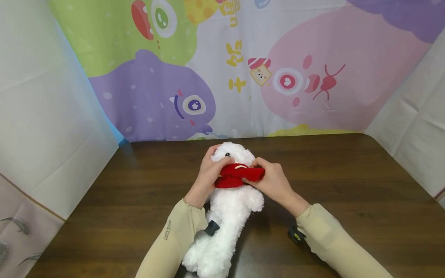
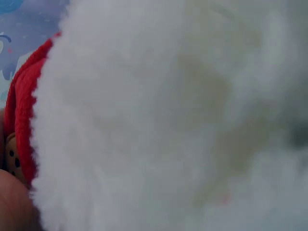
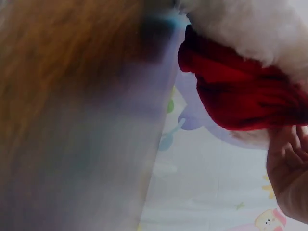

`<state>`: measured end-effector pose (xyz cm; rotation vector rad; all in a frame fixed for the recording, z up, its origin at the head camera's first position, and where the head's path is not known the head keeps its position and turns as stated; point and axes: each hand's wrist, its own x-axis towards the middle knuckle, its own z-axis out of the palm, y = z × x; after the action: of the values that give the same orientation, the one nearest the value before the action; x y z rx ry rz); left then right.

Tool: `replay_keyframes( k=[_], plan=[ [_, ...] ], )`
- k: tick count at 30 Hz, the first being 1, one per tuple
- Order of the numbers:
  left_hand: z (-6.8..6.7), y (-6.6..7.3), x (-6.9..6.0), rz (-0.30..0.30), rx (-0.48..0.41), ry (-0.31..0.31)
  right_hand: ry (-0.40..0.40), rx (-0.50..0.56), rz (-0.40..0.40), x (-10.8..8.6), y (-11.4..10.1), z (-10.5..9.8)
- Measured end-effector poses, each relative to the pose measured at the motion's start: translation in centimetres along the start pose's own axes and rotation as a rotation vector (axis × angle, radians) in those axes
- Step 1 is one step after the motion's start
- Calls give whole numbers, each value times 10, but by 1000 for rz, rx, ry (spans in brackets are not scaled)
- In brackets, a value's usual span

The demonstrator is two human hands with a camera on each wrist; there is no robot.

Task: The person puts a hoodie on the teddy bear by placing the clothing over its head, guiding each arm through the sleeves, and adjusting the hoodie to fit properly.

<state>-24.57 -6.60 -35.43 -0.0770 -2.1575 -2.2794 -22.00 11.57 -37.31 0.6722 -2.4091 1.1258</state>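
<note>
A white fluffy plush toy lies on its back along the table, its head with a dark eye toward the far edge. Around its neck is a red scarf. My left hand grips the toy at the side of head and neck, thumb near the scarf's upper edge. With my right hand I pinch the scarf's loose end, which sticks out to the right. White fur fills most of the left wrist view, where a small brown face-shaped piece shows beside the red cloth. The right wrist view shows the scarf above fingers.
The dark wooden table extends on both sides of the toy. Behind it hangs a cloth backdrop with cartoon creatures, and pale panels stand at the sides. Dark wrist devices sit by both sleeves.
</note>
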Motion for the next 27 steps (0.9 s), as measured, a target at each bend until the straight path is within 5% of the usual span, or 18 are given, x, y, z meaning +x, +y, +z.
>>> replay_keyframes(
  k=[4,7,14,20,27],
  plan=[
    [2,2,0,-21,29,86,-111,46,48,3,0,-4],
    [2,5,0,-76,76,86,-194,72,106,5,1,-8],
    [-9,14,-1,-178,145,-76,-324,147,257,8,9,-21],
    [-12,10,0,-101,176,-199,-358,251,292,12,29,-35],
    [-11,-2,-1,-88,250,-228,-533,295,279,8,37,-39]
  ],
)
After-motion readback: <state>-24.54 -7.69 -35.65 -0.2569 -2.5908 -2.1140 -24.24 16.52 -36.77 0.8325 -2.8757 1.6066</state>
